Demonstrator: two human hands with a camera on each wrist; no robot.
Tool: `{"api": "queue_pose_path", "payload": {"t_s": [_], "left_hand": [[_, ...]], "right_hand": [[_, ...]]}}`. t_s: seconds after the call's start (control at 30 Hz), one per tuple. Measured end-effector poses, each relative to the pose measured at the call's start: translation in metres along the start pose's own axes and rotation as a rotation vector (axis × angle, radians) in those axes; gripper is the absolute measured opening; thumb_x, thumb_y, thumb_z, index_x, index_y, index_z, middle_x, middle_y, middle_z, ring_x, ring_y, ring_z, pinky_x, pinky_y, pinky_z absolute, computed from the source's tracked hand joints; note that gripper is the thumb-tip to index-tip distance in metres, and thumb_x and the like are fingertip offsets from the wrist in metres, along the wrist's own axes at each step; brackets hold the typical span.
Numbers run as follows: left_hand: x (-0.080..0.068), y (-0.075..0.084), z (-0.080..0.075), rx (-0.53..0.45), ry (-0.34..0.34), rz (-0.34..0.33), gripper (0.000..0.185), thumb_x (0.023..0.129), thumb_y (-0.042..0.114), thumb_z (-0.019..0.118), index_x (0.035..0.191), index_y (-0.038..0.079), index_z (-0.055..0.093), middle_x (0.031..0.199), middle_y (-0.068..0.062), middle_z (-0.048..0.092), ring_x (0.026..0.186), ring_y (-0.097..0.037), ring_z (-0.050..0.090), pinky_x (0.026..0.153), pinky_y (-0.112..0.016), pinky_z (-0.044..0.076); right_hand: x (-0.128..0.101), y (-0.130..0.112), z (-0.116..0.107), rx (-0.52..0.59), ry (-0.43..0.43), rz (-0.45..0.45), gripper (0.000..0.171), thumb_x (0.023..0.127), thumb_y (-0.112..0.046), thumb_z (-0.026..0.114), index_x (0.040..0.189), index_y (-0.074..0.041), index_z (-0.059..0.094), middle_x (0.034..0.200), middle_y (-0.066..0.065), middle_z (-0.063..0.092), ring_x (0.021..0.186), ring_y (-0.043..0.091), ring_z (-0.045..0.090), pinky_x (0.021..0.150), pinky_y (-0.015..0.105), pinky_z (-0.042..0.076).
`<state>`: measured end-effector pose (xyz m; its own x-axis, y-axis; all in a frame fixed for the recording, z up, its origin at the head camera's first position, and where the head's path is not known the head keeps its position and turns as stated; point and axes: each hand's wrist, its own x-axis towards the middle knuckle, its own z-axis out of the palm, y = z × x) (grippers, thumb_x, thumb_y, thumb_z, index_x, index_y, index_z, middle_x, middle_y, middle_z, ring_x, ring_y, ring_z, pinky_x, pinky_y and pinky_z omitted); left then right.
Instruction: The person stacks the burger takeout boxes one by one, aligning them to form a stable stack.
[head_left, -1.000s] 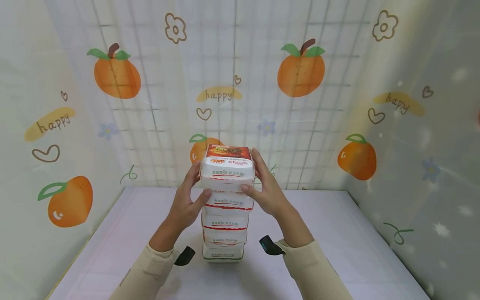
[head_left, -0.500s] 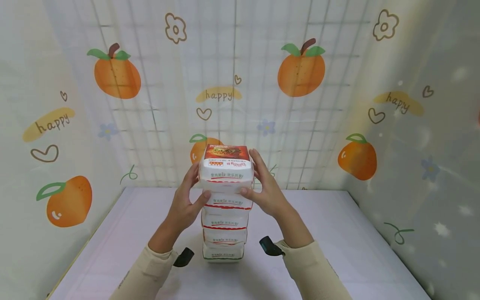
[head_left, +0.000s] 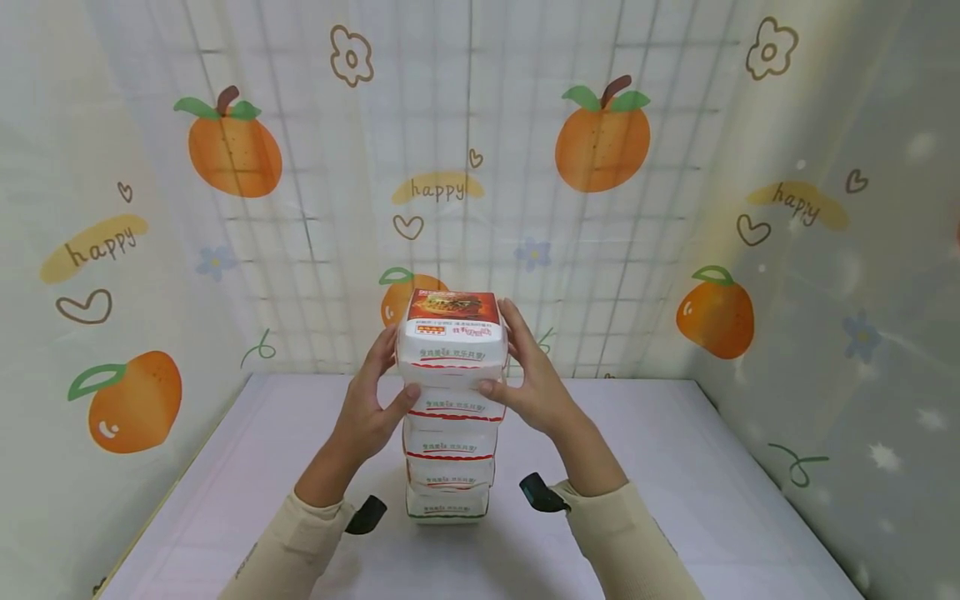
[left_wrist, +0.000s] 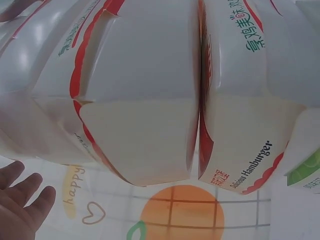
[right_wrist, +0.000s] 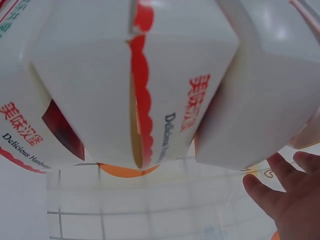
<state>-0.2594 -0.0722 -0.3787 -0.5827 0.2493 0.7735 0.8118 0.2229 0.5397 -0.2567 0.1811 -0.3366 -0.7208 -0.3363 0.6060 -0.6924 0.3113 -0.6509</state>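
Several white hamburger boxes form a tall, slightly uneven stack (head_left: 450, 437) in the middle of the head view. Crowning it is a hamburger box (head_left: 452, 354) with a red burger picture on its lid. My left hand (head_left: 367, 414) holds this top box from the left, thumb at its lower front edge and fingers along the side. From the right, my right hand (head_left: 542, 393) holds the same box in a matching way. Spread fingers of the left hand (left_wrist: 22, 210) show beside the stack in the left wrist view, as do those of the right hand (right_wrist: 297, 200) in the right wrist view.
A white table (head_left: 622, 467) bears the stack. Behind and to both sides hangs a pale curtain (head_left: 517, 108) printed with oranges and hearts. A dark wrist camera (head_left: 367, 515) sits at the left cuff and another dark camera (head_left: 543, 492) at the right cuff.
The top hamburger box has shifted slightly left and settled a little straighter on the stack, with both hands staying on it. The lower boxes have not moved.
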Motion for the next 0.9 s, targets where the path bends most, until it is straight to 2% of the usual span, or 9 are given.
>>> {"api": "queue_pose_path", "payload": {"t_s": [0.2, 0.37, 0.47, 0.63, 0.9], "left_hand": [[0.001, -0.002, -0.001, -0.016, -0.001, 0.017, 0.077, 0.095, 0.038, 0.062, 0.155, 0.015, 0.019, 0.152, -0.004, 0.038, 0.135, -0.027, 0.038, 0.106, -0.057, 0.031], [0.004, -0.003, 0.0, -0.025, -0.003, 0.039, 0.078, 0.093, 0.026, 0.066, 0.155, 0.015, 0.019, 0.152, -0.007, 0.037, 0.133, -0.029, 0.04, 0.106, -0.057, 0.031], [0.007, -0.004, 0.001, -0.031, -0.009, 0.047, 0.076, 0.095, 0.033, 0.063, 0.156, 0.021, 0.019, 0.151, -0.002, 0.038, 0.133, -0.026, 0.042, 0.107, -0.055, 0.031], [0.011, -0.004, 0.004, -0.026, -0.019, 0.048, 0.075, 0.095, 0.048, 0.056, 0.156, 0.026, 0.018, 0.149, 0.003, 0.04, 0.133, -0.022, 0.041, 0.106, -0.055, 0.032], [0.014, -0.004, 0.006, -0.027, -0.03, 0.028, 0.074, 0.095, 0.049, 0.056, 0.156, 0.028, 0.018, 0.148, 0.005, 0.04, 0.134, -0.022, 0.039, 0.105, -0.058, 0.032]], "right_hand": [[0.0, 0.0, 0.0, 0.011, -0.004, 0.018, 0.101, 0.078, -0.06, 0.07, 0.155, -0.04, 0.009, 0.155, -0.006, 0.03, 0.141, 0.025, 0.027, 0.104, 0.071, 0.021], [0.002, 0.002, -0.001, 0.003, -0.008, 0.022, 0.102, 0.079, -0.06, 0.069, 0.156, -0.036, 0.007, 0.15, -0.002, 0.037, 0.14, 0.026, 0.029, 0.104, 0.069, 0.023], [0.004, 0.002, -0.002, 0.015, -0.014, 0.015, 0.101, 0.08, -0.06, 0.068, 0.157, -0.034, 0.006, 0.15, -0.003, 0.037, 0.139, 0.026, 0.03, 0.104, 0.068, 0.024], [0.005, 0.003, -0.005, 0.041, -0.018, 0.022, 0.099, 0.081, -0.056, 0.069, 0.156, -0.037, 0.006, 0.152, -0.005, 0.035, 0.137, 0.028, 0.033, 0.103, 0.067, 0.027], [0.007, 0.005, -0.006, 0.083, -0.015, -0.017, 0.099, 0.082, -0.057, 0.069, 0.156, -0.035, 0.007, 0.148, -0.001, 0.04, 0.136, 0.025, 0.036, 0.106, 0.064, 0.025]]}}
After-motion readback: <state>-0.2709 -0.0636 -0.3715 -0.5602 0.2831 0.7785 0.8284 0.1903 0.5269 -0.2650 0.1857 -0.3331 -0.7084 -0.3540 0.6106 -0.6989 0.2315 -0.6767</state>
